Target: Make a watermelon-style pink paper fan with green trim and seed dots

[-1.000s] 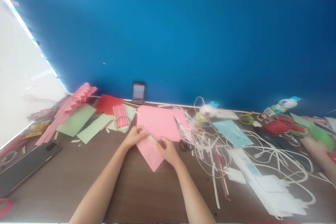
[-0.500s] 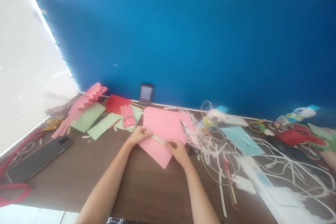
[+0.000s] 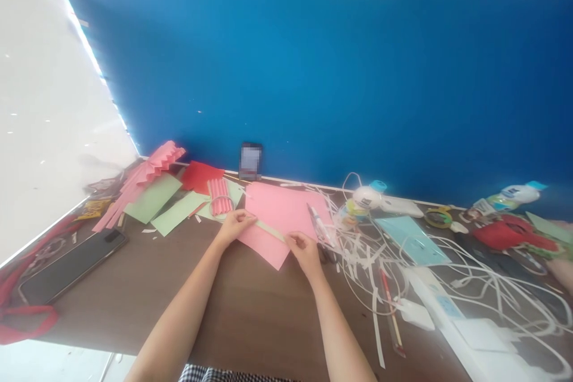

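A pink paper sheet (image 3: 280,215) lies on the brown table (image 3: 250,316) in front of me. Across it runs a thin pale strip (image 3: 271,229). My left hand (image 3: 235,224) pinches the strip's left end. My right hand (image 3: 304,249) pinches its right end, so the strip is stretched between both hands just above the pink sheet. Both hands have their fingers closed on the strip.
Green sheets (image 3: 154,197), red paper (image 3: 201,175), pink folded fans (image 3: 147,173) and pink rolls (image 3: 219,196) lie at the left. A dark phone (image 3: 74,265) lies near the left edge. Scissors, white strips (image 3: 358,250), cables (image 3: 501,286), glue bottles (image 3: 369,196) crowd the right.
My hands have drawn further apart along the strip, the right hand sliding rightwards. The camera view has shifted slightly.
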`<state>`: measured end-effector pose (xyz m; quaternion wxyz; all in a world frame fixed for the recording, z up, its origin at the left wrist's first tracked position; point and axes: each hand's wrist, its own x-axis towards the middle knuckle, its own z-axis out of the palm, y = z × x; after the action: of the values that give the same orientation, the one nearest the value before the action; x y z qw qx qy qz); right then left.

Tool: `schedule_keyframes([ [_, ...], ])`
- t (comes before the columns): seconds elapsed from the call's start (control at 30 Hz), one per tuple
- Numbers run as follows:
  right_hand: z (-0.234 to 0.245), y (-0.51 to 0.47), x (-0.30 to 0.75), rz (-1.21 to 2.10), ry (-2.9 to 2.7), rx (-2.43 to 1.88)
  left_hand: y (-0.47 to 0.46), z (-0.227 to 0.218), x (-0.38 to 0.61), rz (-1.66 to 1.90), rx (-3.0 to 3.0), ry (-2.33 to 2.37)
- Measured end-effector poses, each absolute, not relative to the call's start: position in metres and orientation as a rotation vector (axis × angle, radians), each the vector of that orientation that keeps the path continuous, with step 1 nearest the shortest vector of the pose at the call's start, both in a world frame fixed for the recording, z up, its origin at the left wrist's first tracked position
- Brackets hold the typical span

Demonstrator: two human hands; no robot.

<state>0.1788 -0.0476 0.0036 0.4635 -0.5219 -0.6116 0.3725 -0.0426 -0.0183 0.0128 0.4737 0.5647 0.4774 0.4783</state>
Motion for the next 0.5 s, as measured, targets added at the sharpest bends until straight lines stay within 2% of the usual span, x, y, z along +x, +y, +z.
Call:
schedule_keyframes([
  [0.17, 0.0, -0.045, 0.182, 0.893, -1.441, -1.297, -0.02, 0.014, -0.046, 1.182, 1.485, 1.262],
  [0.3, -0.002, -0.041, 0.187, 0.885, -1.323, -1.326, -0.026, 0.029, -0.087, 1.276, 1.576, 1.783],
  [0.4, -0.003, -0.038, 0.187, 0.909, -1.268, -1.331, -0.032, 0.043, -0.135, 1.012, 1.893, 2.329],
  [0.5, -0.003, -0.037, 0.184, 0.935, -1.273, -1.339, -0.039, 0.05, -0.18, 0.665, 1.833, 2.778],
])
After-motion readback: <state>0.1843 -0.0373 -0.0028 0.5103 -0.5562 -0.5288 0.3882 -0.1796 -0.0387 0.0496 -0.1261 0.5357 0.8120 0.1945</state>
